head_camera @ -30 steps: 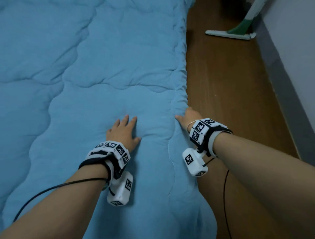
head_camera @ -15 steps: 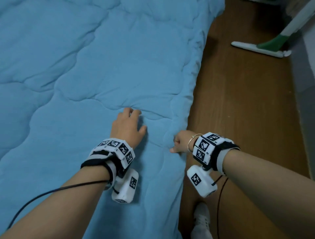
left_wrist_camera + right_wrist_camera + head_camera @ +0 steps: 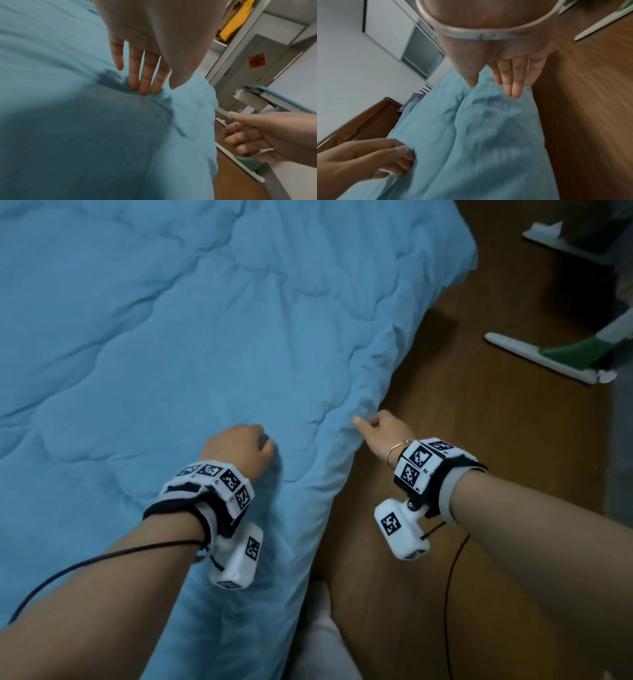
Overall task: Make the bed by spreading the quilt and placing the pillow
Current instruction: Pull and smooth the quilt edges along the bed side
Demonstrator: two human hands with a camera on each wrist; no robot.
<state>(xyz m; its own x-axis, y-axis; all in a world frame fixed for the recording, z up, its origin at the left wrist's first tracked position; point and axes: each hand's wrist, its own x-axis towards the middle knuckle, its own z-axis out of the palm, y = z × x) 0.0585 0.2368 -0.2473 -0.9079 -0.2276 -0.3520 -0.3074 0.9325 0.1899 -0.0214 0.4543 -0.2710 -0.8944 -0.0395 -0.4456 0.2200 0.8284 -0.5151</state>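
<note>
A light blue quilt (image 3: 178, 344) lies spread over the bed, its right edge (image 3: 363, 392) hanging toward the floor. My left hand (image 3: 253, 445) is on top of the quilt near that edge. Its straight fingertips (image 3: 142, 92) press a dent into the fabric. At the quilt's edge my right hand (image 3: 364, 422) has loosely bent fingers (image 3: 513, 92) that touch the fabric and hold nothing. A dark checked cloth (image 3: 411, 101) shows by the wooden headboard (image 3: 359, 128); I cannot tell whether it is the pillow.
Wooden floor (image 3: 496, 491) runs along the bed's right side. A flat green and white mop (image 3: 548, 357) lies on it at the far right. My white-shod foot (image 3: 322, 631) stands close to the bed. A grey cabinet (image 3: 254, 75) stands beyond the bed.
My left hand lay flat with spread fingers; now its fingertips dig into the quilt. The right hand stayed at the quilt's edge and curled its fingers. The head view swung right.
</note>
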